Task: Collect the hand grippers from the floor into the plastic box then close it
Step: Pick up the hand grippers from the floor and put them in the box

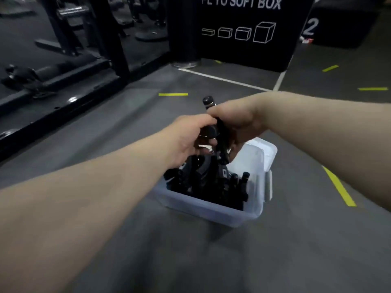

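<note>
Your right hand and left hand meet at centre frame, fingers curled round a black hand gripper. Its long axis stands near upright, with one handle tip toward the top of the frame. The plastic box sits on the floor directly below, holding other grippers. Lower along that axis.

Ahead of you: black soft plyo box with white lettering and four white cube outlines.
On your left: black metal rack frame.
Far right: second black box marked with a white 2.
Under you: grey rubber floor, short yellow tape strip, white painted line.
</note>
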Demonstrator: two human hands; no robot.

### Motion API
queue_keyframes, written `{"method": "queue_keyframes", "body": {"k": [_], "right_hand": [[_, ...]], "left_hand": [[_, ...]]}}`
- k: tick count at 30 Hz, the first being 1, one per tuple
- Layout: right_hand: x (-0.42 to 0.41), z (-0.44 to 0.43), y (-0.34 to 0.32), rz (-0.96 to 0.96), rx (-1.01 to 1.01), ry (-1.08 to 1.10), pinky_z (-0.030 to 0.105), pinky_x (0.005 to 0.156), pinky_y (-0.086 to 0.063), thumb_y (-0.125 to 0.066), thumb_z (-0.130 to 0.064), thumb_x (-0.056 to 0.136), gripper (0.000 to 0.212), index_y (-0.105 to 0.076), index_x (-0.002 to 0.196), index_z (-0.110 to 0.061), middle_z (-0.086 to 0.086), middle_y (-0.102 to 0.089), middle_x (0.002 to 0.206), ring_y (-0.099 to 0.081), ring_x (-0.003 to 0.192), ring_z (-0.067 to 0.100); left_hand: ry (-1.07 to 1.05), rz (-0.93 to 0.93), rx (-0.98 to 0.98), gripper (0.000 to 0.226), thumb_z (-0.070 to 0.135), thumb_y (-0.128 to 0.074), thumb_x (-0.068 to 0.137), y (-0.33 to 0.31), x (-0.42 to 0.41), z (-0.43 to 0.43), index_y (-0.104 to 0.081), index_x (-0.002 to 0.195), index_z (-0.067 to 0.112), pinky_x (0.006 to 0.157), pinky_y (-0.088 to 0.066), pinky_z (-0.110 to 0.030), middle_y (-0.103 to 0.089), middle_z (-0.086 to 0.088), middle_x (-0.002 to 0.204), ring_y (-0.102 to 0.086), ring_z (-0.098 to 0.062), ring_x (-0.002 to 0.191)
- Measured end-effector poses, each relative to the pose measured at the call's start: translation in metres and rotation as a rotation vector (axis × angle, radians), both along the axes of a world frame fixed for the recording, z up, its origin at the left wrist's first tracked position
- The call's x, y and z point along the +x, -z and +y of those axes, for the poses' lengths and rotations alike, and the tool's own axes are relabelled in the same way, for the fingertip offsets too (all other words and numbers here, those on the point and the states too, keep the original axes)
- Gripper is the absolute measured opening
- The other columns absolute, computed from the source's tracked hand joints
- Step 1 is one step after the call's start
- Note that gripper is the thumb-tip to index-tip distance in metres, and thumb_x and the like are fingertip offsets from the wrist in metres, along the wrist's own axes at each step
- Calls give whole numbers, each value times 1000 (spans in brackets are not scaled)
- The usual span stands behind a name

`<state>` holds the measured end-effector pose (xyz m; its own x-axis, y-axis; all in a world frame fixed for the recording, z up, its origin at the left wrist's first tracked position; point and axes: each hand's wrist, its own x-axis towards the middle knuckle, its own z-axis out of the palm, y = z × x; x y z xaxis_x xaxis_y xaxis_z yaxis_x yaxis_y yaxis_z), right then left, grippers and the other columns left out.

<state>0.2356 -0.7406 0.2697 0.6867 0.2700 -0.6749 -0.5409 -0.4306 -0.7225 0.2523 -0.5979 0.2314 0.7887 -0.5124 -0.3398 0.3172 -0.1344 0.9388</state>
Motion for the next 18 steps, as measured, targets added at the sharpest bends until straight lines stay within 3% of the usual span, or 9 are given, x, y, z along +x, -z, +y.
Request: {"method": "queue_keyframes", "body": {"k": [4,7,12,16,18], "right_hand": [[-17,-41,30,101,-96,-52,40,76,-60,-38,-23,93,32,-66,90,-10,6,-68,82,-71,71,26],[-25,-56,55,132,-106,-5,38,74,-61,-39,-18,94,35,-70,82,-8,6,-65,74,-72,64,24],[-30,-68,80,144,-182,39,44,74,-62,-42,-7,91,29,-70,85,-4,7,-66,68,-69,57,20],[-31,-66,95,200,-239,-29,29,52,-60,-45,-8,92,36,-76,74,-11,4,-70,70,-72,60,25],[-29,-64,103,235,-263,-13,28,54,-60,-45,-9,96,34,-76,83,-8,5,-74,72,-73,63,25]], "left_hand": [[83,-24,230,15,17,-55,86,16,-10,-42,-63,97,10,47,-38,-22,-65,-10,83,-55,-17,48],[162,-2,351,19,21,-51,90,29,-19,-65,-63,99,9,47,-38,-21,-71,-8,82,-57,-15,48],[268,11,474,29,21,-46,93,50,-28,-85,-62,108,1,45,-37,-21,-70,-8,83,-61,-15,51],[323,-61,587,26,15,-52,91,61,-28,-89,-62,104,-5,40,-39,-20,-68,-11,69,-60,-14,43],[359,-114,650,20,8,-49,91,66,-31,-88,-60,99,-6,37,-39,-19,-66,-14,66,-59,-16,40]]}}
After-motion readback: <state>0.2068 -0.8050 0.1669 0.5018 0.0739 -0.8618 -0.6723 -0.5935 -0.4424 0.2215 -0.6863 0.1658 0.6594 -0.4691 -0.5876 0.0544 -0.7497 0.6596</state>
